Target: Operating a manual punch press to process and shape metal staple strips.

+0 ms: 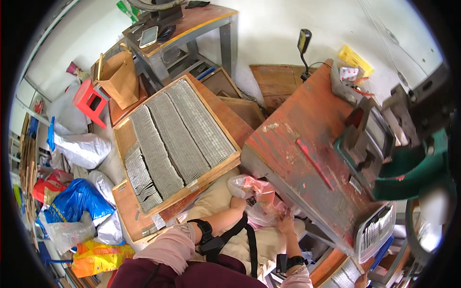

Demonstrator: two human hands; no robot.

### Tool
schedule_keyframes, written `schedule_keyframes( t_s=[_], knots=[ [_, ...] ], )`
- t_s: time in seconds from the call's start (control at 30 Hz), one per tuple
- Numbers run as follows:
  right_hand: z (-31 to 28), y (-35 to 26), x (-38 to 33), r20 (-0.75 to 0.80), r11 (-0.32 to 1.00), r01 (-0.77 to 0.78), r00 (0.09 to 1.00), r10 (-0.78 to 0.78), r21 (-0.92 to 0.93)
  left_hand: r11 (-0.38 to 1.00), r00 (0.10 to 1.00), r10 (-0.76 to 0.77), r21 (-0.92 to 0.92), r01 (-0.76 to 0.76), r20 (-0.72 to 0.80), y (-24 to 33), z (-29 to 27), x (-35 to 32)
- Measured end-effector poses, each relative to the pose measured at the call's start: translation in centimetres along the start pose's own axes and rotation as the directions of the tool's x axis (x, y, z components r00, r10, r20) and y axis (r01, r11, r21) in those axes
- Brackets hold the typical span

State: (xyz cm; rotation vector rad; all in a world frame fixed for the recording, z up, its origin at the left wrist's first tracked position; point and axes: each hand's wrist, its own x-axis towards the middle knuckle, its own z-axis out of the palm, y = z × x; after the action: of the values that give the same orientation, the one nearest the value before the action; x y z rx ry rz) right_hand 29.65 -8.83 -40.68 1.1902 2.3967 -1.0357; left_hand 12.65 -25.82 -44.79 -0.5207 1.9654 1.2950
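Note:
A thin, see-through plastic bag [261,188] with pink-red patches is in my lap, between my two hands. My left hand [237,203] is closed at the bag's left edge, its fingertips partly hidden by the plastic. At the lower right of the bag, my right hand [286,223] is closed with a fold of the plastic in its fingers. Something dark shows through the bag, too unclear to name. Left of the bag lies a shallow wooden tray [223,165] holding rows of small grey metal pieces [170,137].
On my right stands a worn red-brown workbench [288,139] with a red bar [314,163] and a green-and-dark machine [408,168]. A white bin of metal pieces [377,230] is at its near corner. Bags, including a blue one [84,201], and a red stool [90,101] are at left.

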Motion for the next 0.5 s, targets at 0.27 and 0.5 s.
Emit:
schedule_keyframes(
  t_s=[0.27, 0.5],
  knots=[
    [-0.3, -2.7, -6.6, 0.252, 0.987, 0.133, 0.962, -0.107, -0.088, 0.889, 0.99, -0.138, 0.445, 0.112, 0.026, 8.0, -4.0, -8.7],
    [-5.3, -11.6, -13.0, 0.056, 0.953, -0.257, 0.966, 0.251, 0.162, 0.89, 0.972, -0.131, 0.454, 0.028, 0.196, 7.6, -8.7, -9.1]
  ],
)
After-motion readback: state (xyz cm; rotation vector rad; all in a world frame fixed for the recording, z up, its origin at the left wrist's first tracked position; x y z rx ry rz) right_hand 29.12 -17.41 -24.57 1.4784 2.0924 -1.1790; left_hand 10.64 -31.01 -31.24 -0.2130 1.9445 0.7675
